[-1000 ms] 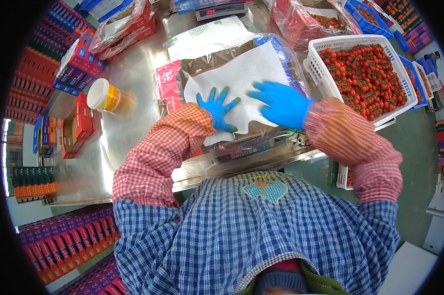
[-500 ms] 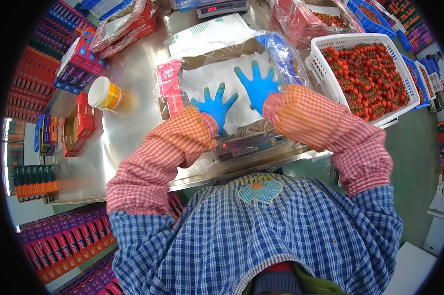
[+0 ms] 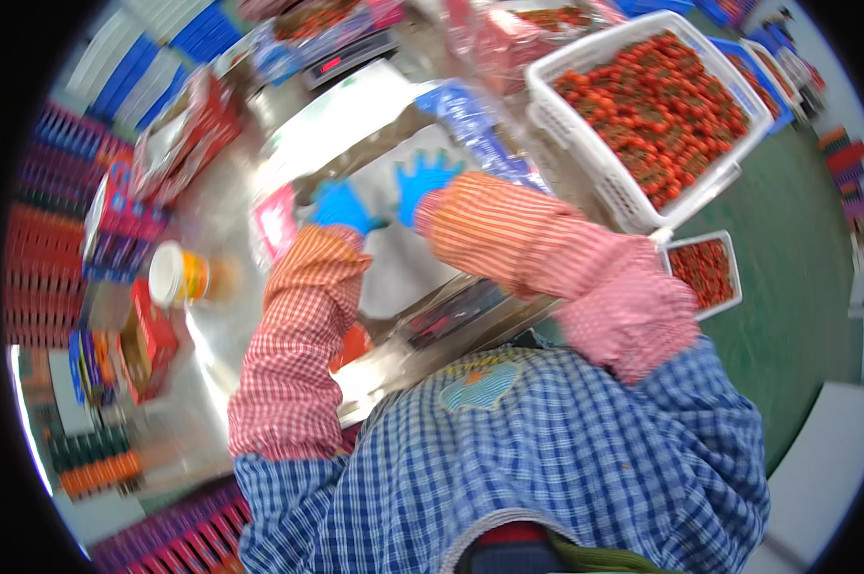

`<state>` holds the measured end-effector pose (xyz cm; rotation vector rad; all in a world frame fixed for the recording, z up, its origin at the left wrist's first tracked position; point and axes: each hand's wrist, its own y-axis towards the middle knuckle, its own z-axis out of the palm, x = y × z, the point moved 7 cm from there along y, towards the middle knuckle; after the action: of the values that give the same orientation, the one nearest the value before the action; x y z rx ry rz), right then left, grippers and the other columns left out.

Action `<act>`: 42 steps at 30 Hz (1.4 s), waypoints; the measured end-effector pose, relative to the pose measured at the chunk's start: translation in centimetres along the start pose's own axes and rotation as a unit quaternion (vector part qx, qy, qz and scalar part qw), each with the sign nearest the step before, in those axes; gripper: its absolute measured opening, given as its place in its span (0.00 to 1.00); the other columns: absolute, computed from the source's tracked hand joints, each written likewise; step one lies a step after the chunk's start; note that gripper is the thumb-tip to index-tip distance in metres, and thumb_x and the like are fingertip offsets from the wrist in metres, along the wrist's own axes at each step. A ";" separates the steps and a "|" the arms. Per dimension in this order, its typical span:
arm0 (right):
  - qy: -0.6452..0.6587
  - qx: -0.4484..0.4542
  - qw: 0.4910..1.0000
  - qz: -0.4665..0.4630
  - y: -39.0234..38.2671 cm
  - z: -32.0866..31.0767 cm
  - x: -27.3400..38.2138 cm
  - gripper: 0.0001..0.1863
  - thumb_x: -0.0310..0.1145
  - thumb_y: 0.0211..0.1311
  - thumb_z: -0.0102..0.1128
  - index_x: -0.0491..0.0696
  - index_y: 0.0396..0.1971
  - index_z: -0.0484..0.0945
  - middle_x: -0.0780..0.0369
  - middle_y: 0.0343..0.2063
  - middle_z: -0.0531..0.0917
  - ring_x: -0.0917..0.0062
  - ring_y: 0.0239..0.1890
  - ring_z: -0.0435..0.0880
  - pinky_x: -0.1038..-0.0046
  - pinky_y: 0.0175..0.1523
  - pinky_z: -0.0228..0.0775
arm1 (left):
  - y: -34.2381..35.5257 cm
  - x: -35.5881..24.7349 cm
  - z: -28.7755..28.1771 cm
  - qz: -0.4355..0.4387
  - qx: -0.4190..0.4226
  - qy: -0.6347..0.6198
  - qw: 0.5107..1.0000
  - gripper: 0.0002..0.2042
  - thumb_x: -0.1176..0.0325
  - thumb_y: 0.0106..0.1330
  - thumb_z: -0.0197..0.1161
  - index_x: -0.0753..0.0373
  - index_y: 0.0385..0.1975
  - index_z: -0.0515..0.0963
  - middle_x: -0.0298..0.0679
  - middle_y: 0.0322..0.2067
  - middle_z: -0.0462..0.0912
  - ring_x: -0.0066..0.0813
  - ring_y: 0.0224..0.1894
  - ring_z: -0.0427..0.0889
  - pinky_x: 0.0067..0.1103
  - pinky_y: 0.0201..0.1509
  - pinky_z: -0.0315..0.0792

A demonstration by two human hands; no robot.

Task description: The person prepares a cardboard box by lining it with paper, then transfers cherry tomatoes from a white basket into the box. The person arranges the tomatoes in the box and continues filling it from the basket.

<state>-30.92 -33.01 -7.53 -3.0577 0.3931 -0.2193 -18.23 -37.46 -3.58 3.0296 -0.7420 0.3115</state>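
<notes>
A shallow carton with a pink end (image 3: 277, 225) and a blue end (image 3: 472, 126) lies on the table, lined with clear plastic film. Inside it is a white paper sheet (image 3: 398, 273). My left hand (image 3: 341, 205), in a blue glove, is over the sheet's far-left part beside the pink end; its thumb points out and its other fingers are blurred. Also gloved in blue, my right hand (image 3: 422, 186) rests on or just above the far part of the sheet, fingers spread. Neither hand holds anything.
Right of the carton stands a white crate of red cherry tomatoes (image 3: 656, 115), with a smaller tomato crate (image 3: 701, 275) lower down. A scale (image 3: 348, 59) sits beyond. On the left are a white-lidded tub (image 3: 178, 275), a red open box (image 3: 148, 349) and film-wrapped red cartons (image 3: 188, 134).
My view has turned, bringing the smaller tomato crate into sight. Over the sheet, my left hand has shifted toward the pink end and my right hand has moved away from the blue end.
</notes>
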 end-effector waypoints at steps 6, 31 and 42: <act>0.133 -0.031 0.990 0.022 4.4 4.1 -4.4 0.55 0.68 0.42 0.53 0.53 0.66 0.44 0.53 0.67 0.38 0.48 0.67 0.34 0.46 0.66 0.28 | -1.1 1.5 6.4 -0.125 0.210 -0.118 0.963 0.66 0.34 0.33 0.68 0.59 0.66 0.30 0.59 0.65 0.28 0.61 0.67 0.32 0.48 0.66 0.37; 0.104 0.147 0.975 -0.131 -5.1 -7.0 -45.6 0.25 0.33 0.39 0.61 0.47 0.43 0.72 0.57 0.44 0.75 0.61 0.47 0.74 0.67 0.50 0.67 | 19.4 -43.5 -4.2 0.174 0.178 -0.267 0.931 0.43 0.58 0.47 0.64 0.58 0.64 0.50 0.54 0.48 0.73 0.48 0.49 0.75 0.34 0.52 0.70; 0.925 0.165 0.316 -0.133 -3.2 -10.3 -46.6 0.31 0.39 0.55 0.48 0.41 0.58 0.59 0.50 0.52 0.71 0.60 0.48 0.76 0.63 0.56 0.65 | 20.3 -39.7 -6.9 0.078 0.248 -0.800 0.541 0.21 0.68 0.52 0.59 0.56 0.48 0.66 0.40 0.31 0.74 0.39 0.39 0.76 0.33 0.46 0.72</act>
<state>-76.28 -18.38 -3.36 -0.7919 -0.2444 -2.9378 -63.30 -36.95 -5.35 2.6249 -0.8172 -2.9618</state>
